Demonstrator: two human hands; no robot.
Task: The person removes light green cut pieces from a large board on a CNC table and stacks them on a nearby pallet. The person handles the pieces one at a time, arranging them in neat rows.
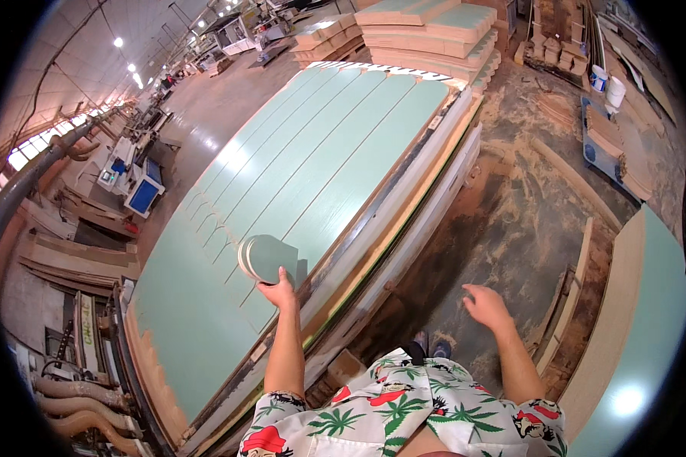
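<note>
A large pale green board (351,145) lies on a machine bed in front of me, with long parallel cuts and rounded cut ends across it. Over its near right part, my left hand (280,289) grips a short green board piece (274,257) with a rounded end by its near edge. Pale edges show in layers on its left side, so it may be more than one piece. Well to the right, my right hand (486,306) hangs above the floor with its fingers loosely apart, holding nothing.
Tall stacks of green-faced boards (427,34) stand beyond the bed. Another green-topped stack (640,335) is close on my right. Sawdust covers the floor (526,228), where wood strips lie. White buckets (615,93) stand at far right; a blue-and-white machine (145,186) is at left.
</note>
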